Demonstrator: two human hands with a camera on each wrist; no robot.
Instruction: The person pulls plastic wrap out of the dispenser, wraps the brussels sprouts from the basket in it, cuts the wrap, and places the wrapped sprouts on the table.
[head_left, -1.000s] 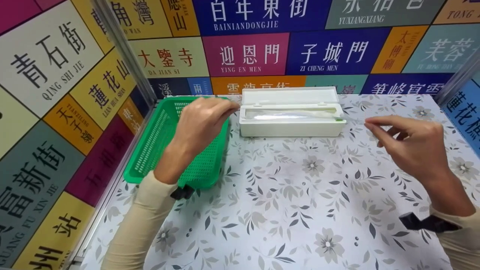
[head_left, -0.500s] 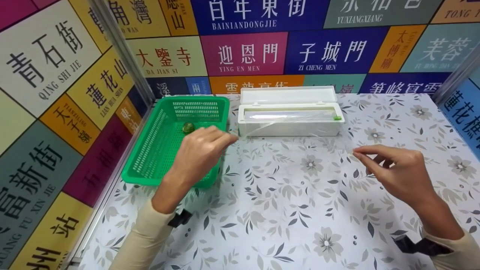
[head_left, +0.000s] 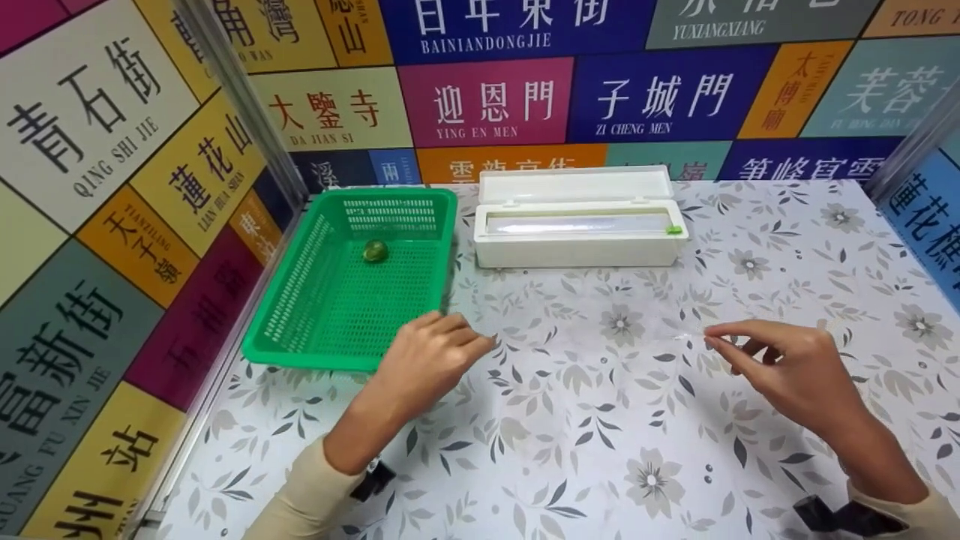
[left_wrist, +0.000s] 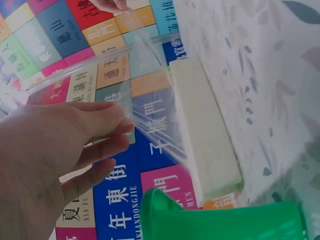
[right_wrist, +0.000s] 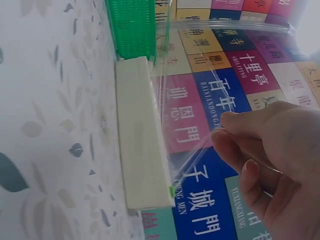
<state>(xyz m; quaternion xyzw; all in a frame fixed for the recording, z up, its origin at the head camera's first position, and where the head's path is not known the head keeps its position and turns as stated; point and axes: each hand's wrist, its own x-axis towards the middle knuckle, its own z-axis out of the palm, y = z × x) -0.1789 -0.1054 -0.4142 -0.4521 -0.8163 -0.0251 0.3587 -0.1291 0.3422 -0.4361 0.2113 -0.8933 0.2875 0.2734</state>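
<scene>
Clear cling film (left_wrist: 155, 130) stretches from a white wrap dispenser box (head_left: 577, 253) to both hands, as the wrist views show. My left hand (head_left: 431, 360) pinches one corner between thumb and fingers, beside the basket's front right corner. Farther right, over the table, my right hand (head_left: 787, 367) pinches the other corner with thumb and forefinger. The film between them is almost invisible in the head view. The dispenser's lid (head_left: 574, 186) stands raised at the back, and a green slide cutter (head_left: 673, 229) sits at the right end of its front edge.
Left of the dispenser stands a green perforated basket (head_left: 300, 281). In it lies a small, shiny, round green fruit or vegetable (head_left: 375, 251). Walls with coloured sign panels (head_left: 487, 101) border the flower-patterned tabletop (head_left: 585, 450) at the back and sides.
Both hands have come toward the person, drawing the film out of the dispenser. The left hand has uncovered the round green thing in the basket. The right hand has also shifted slightly left.
</scene>
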